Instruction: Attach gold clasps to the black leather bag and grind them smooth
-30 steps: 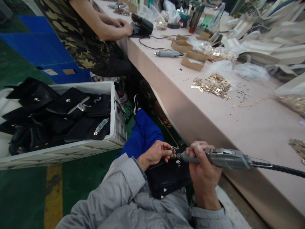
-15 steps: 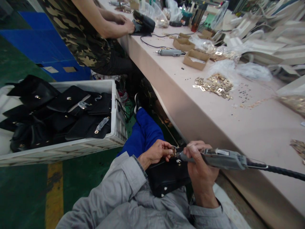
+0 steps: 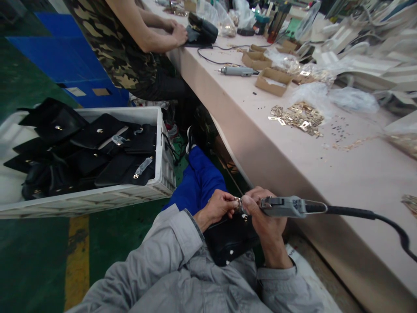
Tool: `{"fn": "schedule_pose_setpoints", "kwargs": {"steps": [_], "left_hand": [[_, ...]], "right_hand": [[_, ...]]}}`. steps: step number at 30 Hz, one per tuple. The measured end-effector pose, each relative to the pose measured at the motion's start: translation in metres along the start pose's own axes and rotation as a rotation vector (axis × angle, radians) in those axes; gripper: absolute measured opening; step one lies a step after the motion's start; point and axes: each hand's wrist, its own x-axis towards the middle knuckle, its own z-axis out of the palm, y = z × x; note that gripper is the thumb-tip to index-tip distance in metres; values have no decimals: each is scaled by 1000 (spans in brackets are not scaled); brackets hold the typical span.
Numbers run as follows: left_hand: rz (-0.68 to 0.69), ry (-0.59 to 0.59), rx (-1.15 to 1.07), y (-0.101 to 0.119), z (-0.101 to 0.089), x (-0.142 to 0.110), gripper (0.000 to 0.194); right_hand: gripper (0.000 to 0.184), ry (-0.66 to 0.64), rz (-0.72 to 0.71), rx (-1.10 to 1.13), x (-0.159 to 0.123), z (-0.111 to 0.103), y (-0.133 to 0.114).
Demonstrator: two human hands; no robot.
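A black bag (image 3: pixel 228 237) lies on my lap, below the table edge. My left hand (image 3: pixel 218 206) pinches a small gold metal clasp (image 3: pixel 236 203) at the top of the bag. My right hand (image 3: pixel 263 217) is wrapped round a grey electric screwdriver (image 3: pixel 288 207), whose tip meets the clasp. A black cable (image 3: pixel 374 217) runs from the tool's rear off to the right. Both my sleeves are grey.
A white crate (image 3: pixel 97 198) of black bags stands on the green floor at left. On the long pink table (image 3: pixel 293 161) lie gold metal fittings (image 3: pixel 298 115), cardboard trays (image 3: pixel 272 81) and another screwdriver (image 3: pixel 236 71). A person in camouflage (image 3: pixel 124 39) works further along.
My right hand has drawn in closer to my left, and the screwdriver now sits higher and more level. The view has shifted slightly; the clasp stays pinched.
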Motion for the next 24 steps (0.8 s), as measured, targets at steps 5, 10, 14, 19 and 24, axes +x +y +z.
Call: {"fn": "schedule_pose_setpoints", "kwargs": {"steps": [5,10,14,19,24], "left_hand": [[-30,110,125,-1,5,-3,24],[-29,147,169,-1,8,-5,30],[-25,135,131,2,8,-4,23],[-11,104,59,4,11,-1,20],[65,139,32,22,-6,-10,30]], "right_hand": [[32,-134,57,-15,2,5,-4],[32,-313,164,54,5,9,-4],[23,-427,126,122,13,-1,-12],[11,-118,40,305,11,-37,-36],[16,125,200,519,-14,-81,-38]]}}
